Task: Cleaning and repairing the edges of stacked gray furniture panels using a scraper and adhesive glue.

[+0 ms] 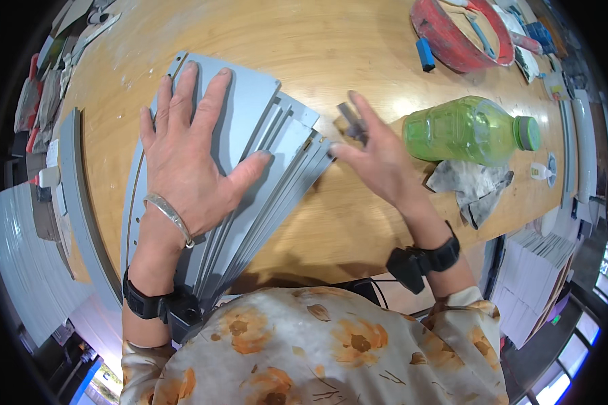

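Seen from above, a person in a cream blouse with orange flowers (317,351) works at a pale wooden table (358,40). The left hand (186,158) lies flat, palm down, with its fingers spread wide, pressing on a fanned stack of long grey flat metal strips (260,169) that runs from the person's chest out across the table to the upper left. A thin silver bangle (171,216) circles that wrist, with a black wrist strap (148,304) further down the forearm. The right hand (378,158) sits just beside the right edge of the stack, its thumb tip touching the edge of the strips, while its fingers pinch a small dark grey piece (352,121) whose shape is too blurred to make out. A black wrist strap (425,260) is on this forearm too. Just to the right of the right hand, a green clear plastic bottle with a green cap (469,129) lies on its side, and a crumpled grey rag (473,185) lies under and in front of it. Further away, at the table's far right, stands a red plastic basin (439,37), with a small blue block (425,54) beside it.
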`<state>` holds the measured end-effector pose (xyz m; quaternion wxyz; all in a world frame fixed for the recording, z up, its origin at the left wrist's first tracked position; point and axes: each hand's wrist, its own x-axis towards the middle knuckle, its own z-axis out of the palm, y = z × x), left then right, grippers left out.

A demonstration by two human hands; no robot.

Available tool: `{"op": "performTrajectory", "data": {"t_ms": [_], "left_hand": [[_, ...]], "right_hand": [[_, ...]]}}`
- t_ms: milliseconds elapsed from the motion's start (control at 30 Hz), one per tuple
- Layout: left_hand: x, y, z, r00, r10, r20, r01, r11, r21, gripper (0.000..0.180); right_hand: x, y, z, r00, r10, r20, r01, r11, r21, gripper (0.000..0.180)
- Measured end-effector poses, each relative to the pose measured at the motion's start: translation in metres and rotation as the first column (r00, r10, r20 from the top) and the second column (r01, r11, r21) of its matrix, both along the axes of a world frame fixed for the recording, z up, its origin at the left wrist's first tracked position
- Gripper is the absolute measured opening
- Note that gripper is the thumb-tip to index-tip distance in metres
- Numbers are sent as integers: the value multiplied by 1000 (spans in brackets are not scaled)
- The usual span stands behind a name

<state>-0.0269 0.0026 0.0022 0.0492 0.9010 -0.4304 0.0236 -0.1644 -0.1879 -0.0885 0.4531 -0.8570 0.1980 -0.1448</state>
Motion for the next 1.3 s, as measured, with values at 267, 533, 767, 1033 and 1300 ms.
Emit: {"op": "performTrajectory", "data": {"t_ms": [267, 533, 767, 1033, 1300], "left_hand": [[3, 3, -2, 999, -42, 18, 42, 999, -26, 83], [4, 4, -5, 997, -74, 27, 75, 997, -32, 82], [9, 7, -7, 995, -88, 47, 91, 993, -71, 79], [0, 37, 5, 973, 21, -230, -107, 924, -368, 66], [-98, 401, 0, 583, 796, -163, -812, 569, -128, 57]], "right_hand": [[17, 8, -22, 947, -127, -296, 230, 910, 344, 46], [17, -18, -22, 961, -242, -131, 231, 968, -96, 45], [45, -23, 16, 989, 106, 101, -135, 928, 348, 59], [97, 0, 43, 866, 458, 202, -484, 662, 572, 76], [78, -6, 14, 926, 347, 150, -352, 646, 677, 77]]}}
